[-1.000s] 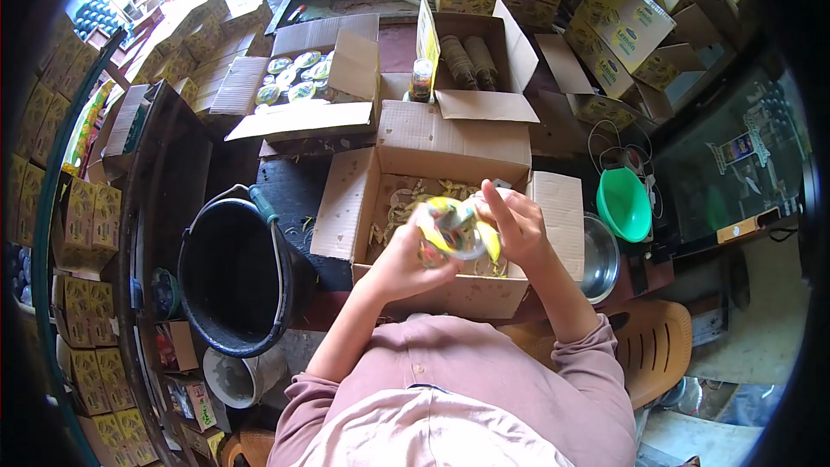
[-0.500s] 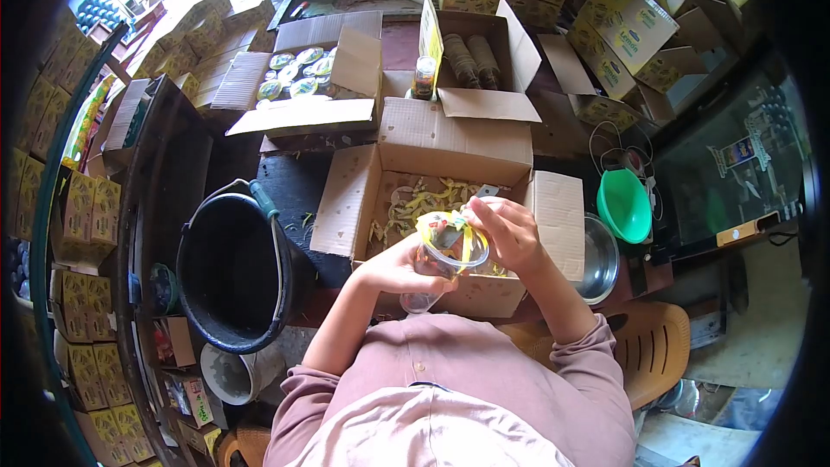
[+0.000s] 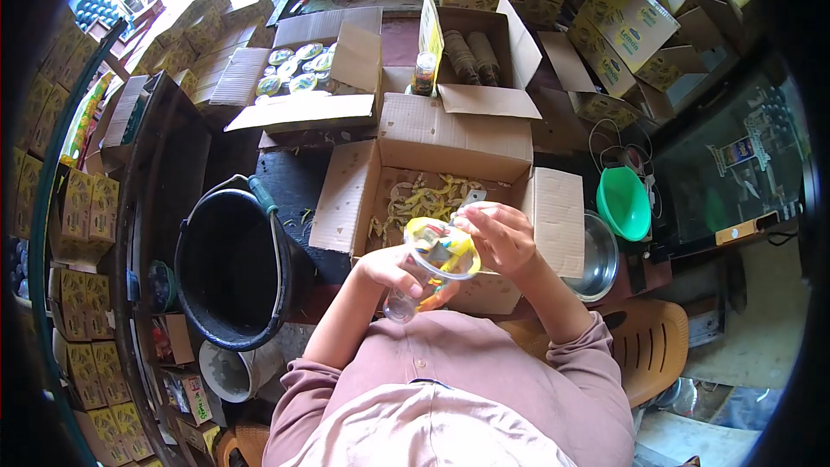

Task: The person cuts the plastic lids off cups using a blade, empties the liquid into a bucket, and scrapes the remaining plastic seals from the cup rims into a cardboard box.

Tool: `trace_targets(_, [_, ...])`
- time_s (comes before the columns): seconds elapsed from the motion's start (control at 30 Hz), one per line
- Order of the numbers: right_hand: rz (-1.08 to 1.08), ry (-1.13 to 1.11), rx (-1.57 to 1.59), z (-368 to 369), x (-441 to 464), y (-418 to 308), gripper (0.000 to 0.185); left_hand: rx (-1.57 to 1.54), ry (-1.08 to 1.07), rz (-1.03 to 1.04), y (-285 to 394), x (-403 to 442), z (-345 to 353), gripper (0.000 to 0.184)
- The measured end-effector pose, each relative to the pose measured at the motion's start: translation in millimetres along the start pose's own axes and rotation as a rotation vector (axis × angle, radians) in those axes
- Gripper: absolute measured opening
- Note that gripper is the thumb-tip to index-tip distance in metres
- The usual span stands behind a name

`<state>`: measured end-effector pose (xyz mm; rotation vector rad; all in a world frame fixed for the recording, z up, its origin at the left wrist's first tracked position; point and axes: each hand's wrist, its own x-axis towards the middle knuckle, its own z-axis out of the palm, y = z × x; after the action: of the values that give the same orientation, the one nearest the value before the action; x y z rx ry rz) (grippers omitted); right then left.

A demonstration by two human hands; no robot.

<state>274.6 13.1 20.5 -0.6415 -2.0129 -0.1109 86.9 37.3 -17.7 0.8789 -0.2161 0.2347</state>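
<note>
My left hand (image 3: 391, 270) is wrapped around a clear plastic cup (image 3: 403, 304), tilted with its rim toward my right hand. Torn yellow printed film (image 3: 445, 240) clings around the cup's rim, and a strip of it hangs down the side. At the far side of the rim, my right hand (image 3: 501, 238) has its fingers pinched together. A small flat grey tool (image 3: 474, 196) pokes out past those fingers; its working end is hidden. Below the hands, an open cardboard box (image 3: 342, 195) contains many curled yellow film scraps (image 3: 424, 197).
A black bucket (image 3: 188, 272) stands to the left. To the right are a metal bowl (image 3: 603, 272) and a green bowl (image 3: 624, 203). Behind, one open carton (image 3: 303, 114) holds sealed cups; another (image 3: 490, 104) holds stacked cups, with a jar (image 3: 424, 73) beside it.
The cup has turned and tilted, its base swinging left and its rim slightly lower. The yellow film now spreads more across the opening. My right hand has moved slightly left and down.
</note>
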Motion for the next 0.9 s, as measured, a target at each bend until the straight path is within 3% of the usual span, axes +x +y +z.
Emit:
trace_targets(0.03, [-0.003, -0.017, 0.021, -1, 1, -1, 0.047, -0.045, -0.014, -0.001, -12, 3, -3, 0.056])
trace_targets(0.1, [0.002, 0.014, 0.022, 1, 1, -2, 0.045, -0.277, -0.020, 0.058, -17, 1, -1, 0.061])
trace_targets(0.37, [-0.054, 0.063, 0.062, 6, 7, -5, 0.046, -0.813, -0.534, 0.027, -37, 25, -3, 0.061])
trace_targets(0.47, [-0.082, 0.096, 0.031, 12, 12, -3, 0.034, -0.998, -0.712, -0.003, -39, 37, 0, 0.062])
trace_targets(0.63, [-0.094, 0.097, -0.019, 20, 14, 6, 0.029, -1.159, -0.697, -0.018, -39, 40, 4, 0.063])
trace_targets(0.9, [0.078, 0.266, -0.104, 19, 10, 19, 0.022, -1.087, -0.600, 0.044, -29, 30, -5, 0.061])
